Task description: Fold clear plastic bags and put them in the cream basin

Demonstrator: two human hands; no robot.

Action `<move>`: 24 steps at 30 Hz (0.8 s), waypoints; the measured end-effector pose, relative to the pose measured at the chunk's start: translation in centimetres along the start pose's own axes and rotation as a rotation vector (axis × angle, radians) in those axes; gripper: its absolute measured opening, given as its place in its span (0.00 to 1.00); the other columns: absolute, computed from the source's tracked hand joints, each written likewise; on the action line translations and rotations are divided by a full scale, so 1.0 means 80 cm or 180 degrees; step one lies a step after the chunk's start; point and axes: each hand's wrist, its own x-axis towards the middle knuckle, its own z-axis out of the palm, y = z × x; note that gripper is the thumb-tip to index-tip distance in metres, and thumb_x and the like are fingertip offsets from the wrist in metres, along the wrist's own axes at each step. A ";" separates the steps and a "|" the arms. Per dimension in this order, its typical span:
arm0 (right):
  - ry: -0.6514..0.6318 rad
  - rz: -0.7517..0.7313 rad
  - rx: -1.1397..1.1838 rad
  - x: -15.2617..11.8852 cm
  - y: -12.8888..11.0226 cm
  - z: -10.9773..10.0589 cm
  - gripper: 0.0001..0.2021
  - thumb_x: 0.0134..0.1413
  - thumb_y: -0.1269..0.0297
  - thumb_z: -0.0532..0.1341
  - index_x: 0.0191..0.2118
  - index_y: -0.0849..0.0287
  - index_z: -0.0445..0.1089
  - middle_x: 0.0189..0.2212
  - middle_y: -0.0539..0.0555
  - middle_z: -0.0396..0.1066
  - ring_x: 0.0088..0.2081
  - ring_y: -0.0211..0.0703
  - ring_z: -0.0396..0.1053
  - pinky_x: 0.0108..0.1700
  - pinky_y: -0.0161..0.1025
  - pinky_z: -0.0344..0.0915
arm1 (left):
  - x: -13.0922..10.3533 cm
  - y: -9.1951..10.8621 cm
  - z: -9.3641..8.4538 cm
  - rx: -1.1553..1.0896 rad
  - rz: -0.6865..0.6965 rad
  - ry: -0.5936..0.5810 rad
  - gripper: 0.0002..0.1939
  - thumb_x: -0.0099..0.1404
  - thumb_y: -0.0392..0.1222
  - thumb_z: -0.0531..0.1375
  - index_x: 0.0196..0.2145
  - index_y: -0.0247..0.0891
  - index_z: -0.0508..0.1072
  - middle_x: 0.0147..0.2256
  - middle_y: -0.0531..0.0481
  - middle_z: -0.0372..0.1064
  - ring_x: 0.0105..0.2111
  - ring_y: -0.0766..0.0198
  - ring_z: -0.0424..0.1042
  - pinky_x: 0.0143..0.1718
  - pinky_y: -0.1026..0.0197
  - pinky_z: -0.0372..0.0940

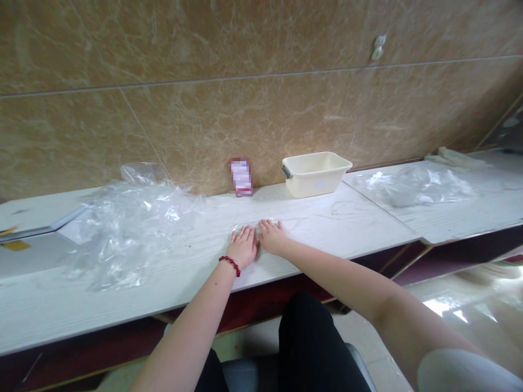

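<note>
My left hand, with a red bead bracelet at the wrist, lies palm down on the white tabletop. Close beside it on the right, my right hand also rests flat, fingers spread. What looks like a piece of clear plastic shows at the fingertips of both hands; most of it is hidden under them. Behind the hands a cream plastic bin with a grey handle stands near the wall. A phone-like object, blurred out, leans upright against the wall.
A large heap of clear plastic bags covers the table at left, beside a grey-white box. More clear bags lie at right, with a pale cloth-like item behind. The marble wall bounds the back.
</note>
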 end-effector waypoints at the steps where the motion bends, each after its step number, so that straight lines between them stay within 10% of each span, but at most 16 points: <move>1: 0.0002 0.0053 0.0004 -0.002 0.003 0.003 0.24 0.53 0.61 0.40 0.55 0.65 0.46 0.56 0.60 0.44 0.56 0.49 0.40 0.51 0.56 0.38 | -0.002 -0.001 0.002 -0.0002 -0.0073 -0.0018 0.26 0.61 0.46 0.38 0.54 0.31 0.50 0.56 0.44 0.43 0.55 0.59 0.42 0.53 0.49 0.38; 18: -0.0017 0.0621 -0.0194 -0.003 0.041 0.008 0.33 0.49 0.44 0.35 0.57 0.59 0.41 0.57 0.56 0.37 0.57 0.53 0.27 0.47 0.64 0.22 | -0.013 -0.039 -0.015 -0.0103 -0.0483 -0.0426 0.43 0.50 0.65 0.39 0.56 0.32 0.43 0.57 0.40 0.35 0.56 0.51 0.34 0.50 0.41 0.32; 24: 0.0427 0.0662 -0.0109 -0.015 0.062 -0.008 0.26 0.51 0.49 0.41 0.52 0.58 0.52 0.54 0.58 0.47 0.55 0.57 0.37 0.47 0.65 0.33 | -0.024 -0.068 -0.023 -0.0174 -0.0706 -0.0450 0.41 0.53 0.63 0.38 0.56 0.29 0.41 0.57 0.40 0.35 0.56 0.52 0.33 0.50 0.41 0.33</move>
